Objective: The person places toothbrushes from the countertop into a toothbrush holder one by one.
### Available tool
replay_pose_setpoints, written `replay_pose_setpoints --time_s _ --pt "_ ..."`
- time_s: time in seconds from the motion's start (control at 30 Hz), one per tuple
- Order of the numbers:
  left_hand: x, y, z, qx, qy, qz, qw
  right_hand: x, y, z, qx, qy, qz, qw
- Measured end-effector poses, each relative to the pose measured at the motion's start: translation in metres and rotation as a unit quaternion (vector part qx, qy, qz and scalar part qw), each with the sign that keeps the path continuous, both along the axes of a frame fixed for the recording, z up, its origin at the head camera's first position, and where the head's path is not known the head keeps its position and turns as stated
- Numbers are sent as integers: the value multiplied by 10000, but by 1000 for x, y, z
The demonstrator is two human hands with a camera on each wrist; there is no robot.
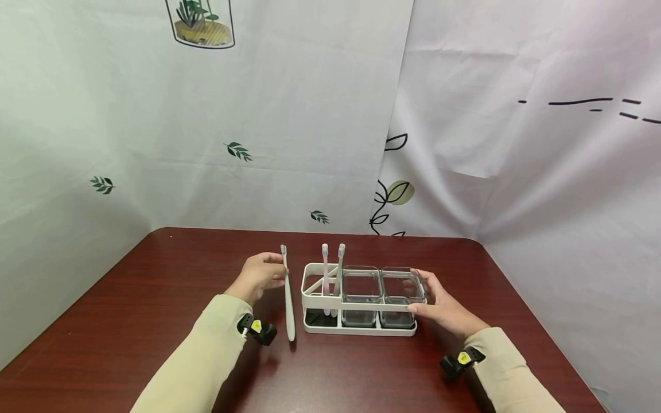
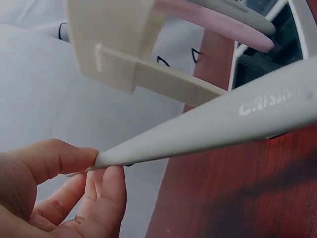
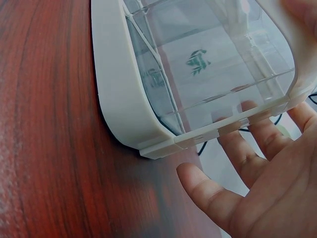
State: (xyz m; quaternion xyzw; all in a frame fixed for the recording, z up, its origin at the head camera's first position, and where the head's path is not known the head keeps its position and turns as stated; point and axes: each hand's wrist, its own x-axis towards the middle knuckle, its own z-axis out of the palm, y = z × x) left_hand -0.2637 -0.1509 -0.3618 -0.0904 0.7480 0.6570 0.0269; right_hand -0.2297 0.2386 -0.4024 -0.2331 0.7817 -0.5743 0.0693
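My left hand [image 1: 260, 277] pinches a pale grey toothbrush [image 1: 290, 312] near its neck between thumb and fingertips. The brush stands nearly upright, bristle end on top, just left of a white toothbrush holder [image 1: 321, 330]. In the left wrist view, the handle [image 2: 198, 126] carries printed lettering and stretches toward the right. Inside the holder's left section lean a pink toothbrush [image 1: 326, 275] and a grey toothbrush [image 1: 339, 274]. Two clear cups [image 1: 361, 287] fill the sections beside them. At the holder's right end, my right hand [image 1: 439, 303] grips the rail, thumb in front and fingers behind.
A dark red-brown wooden table [image 1: 129, 321] lies under everything. White cloth [image 1: 310, 115] with printed leaves hangs behind its far edge and along the sides. Each wrist wears a small black camera [image 1: 264, 332] on a strap.
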Motion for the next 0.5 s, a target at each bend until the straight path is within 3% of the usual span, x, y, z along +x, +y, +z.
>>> replay_pose_setpoints --time_s 0.2,0.5 --pt "3 -6 4 125 116 -77 9998 -1 0 0 94 -3 -49 9999" --pt "11 -9 18 706 455 -370 9958 0 1 -1 97 11 -38 9999"
